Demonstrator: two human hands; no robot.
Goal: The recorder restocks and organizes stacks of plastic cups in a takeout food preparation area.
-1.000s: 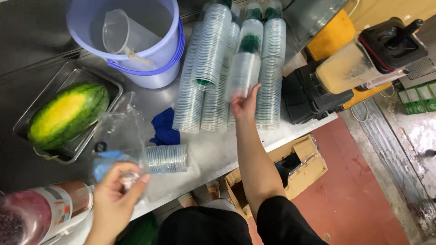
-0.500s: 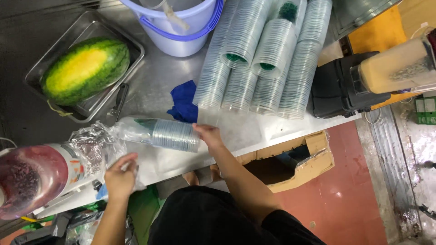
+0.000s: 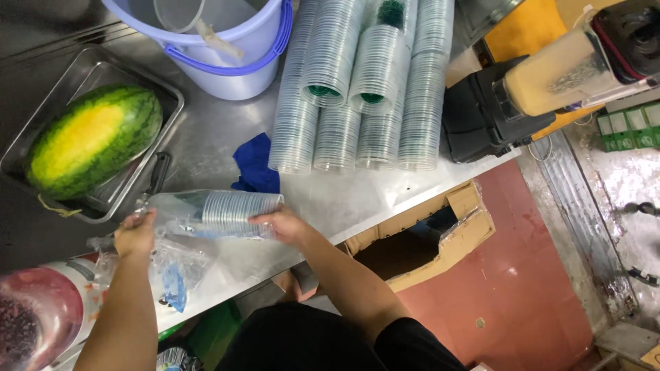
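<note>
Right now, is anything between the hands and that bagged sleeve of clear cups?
Only its own plastic bag. The right hand rests on the sleeve of cups at its open end; the left hand grips the bag's other end.

A watermelon point(image 3: 89, 141) lies in a metal tray point(image 3: 168, 103), beside a lilac bucket point(image 3: 227, 58), a blue cloth point(image 3: 254, 161) and a blender point(image 3: 550, 75).
</note>
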